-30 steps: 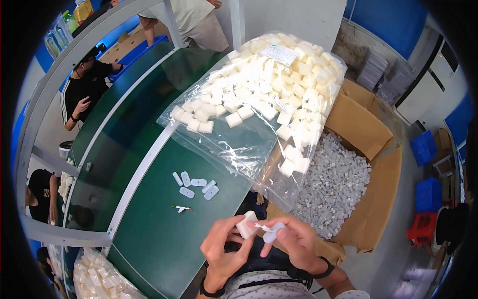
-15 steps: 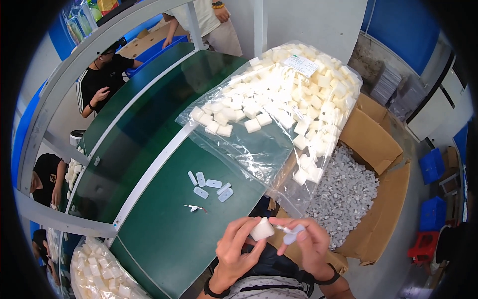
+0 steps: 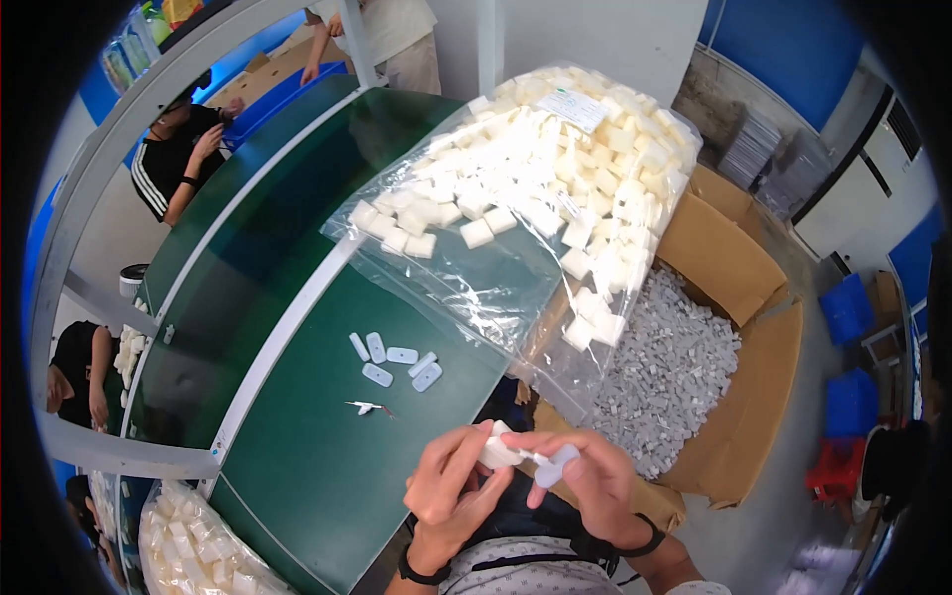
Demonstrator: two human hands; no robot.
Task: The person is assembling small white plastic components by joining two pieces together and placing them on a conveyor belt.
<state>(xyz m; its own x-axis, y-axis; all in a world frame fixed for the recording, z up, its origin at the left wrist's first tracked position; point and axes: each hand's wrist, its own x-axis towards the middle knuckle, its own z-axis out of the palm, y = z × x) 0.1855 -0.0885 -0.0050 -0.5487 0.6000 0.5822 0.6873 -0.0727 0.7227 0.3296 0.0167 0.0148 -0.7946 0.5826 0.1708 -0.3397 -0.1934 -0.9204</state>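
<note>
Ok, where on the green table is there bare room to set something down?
The widest bare stretch of green table is between the white rail and the left hand, nearer than the small white part. A smaller patch separates the light-blue pieces from that hand. It's crowded farther out, under the clear bag of white blocks.

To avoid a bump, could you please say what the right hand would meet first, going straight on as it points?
Most likely the white block in the left hand: the right hand points its fingers leftward at it and may touch it, though depth is unclear.
</note>
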